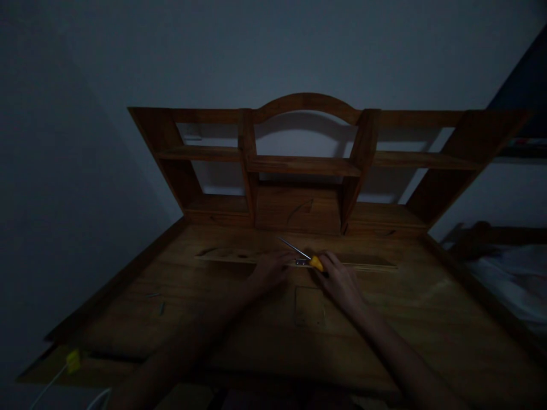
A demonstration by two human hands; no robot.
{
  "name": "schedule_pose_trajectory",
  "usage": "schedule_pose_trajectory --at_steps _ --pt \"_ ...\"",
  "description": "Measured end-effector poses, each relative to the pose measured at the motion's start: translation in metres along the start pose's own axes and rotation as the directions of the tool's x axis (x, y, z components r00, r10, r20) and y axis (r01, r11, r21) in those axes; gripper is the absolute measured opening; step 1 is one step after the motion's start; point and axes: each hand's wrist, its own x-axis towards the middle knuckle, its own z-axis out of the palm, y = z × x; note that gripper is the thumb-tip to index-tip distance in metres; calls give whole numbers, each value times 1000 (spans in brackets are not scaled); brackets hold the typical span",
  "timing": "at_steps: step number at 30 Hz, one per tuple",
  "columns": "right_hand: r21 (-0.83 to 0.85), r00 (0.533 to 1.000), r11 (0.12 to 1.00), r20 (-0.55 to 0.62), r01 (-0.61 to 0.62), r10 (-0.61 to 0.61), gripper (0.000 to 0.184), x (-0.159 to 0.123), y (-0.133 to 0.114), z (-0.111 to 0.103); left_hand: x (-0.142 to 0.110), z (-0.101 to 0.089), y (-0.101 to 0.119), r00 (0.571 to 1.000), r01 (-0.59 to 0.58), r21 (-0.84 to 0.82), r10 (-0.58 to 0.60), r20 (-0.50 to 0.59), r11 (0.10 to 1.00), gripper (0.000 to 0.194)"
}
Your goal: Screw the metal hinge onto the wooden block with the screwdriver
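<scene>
A screwdriver with a yellow handle is held in my right hand, its thin metal shaft angled up and to the left. Below the shaft, a small shiny metal fitting sits at the front edge of a long, narrow wooden board. My left hand is closed at that board's edge, fingertips just left of the fitting. Its fingers are dim, and whatever lies under them is hidden. The board lies across the wooden desk top.
A wooden shelf unit with cubbies rises at the desk's back. Small metal pieces lie on the left. A yellow object with a white cord is at the front left corner. Cloth is visible beyond the right edge. The room is dark.
</scene>
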Motion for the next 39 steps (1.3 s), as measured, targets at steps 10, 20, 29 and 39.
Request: schedule_pose_trajectory --at_steps 10,20,29,39 --pt "-69 1000 998 -12 2 -3 31 -15 15 15 -3 -12 5 998 -43 -214 50 29 976 34" --pt "-50 998 999 -57 4 -7 33 -16 16 18 2 -12 36 984 171 -183 -178 -23 968 29" --pt "-28 999 1000 -43 -2 1 27 -16 14 16 4 -2 29 980 170 -124 -181 -82 978 20" --pt "-19 995 995 17 -93 94 25 -22 13 9 -5 7 15 1000 5 70 -3 -30 998 26"
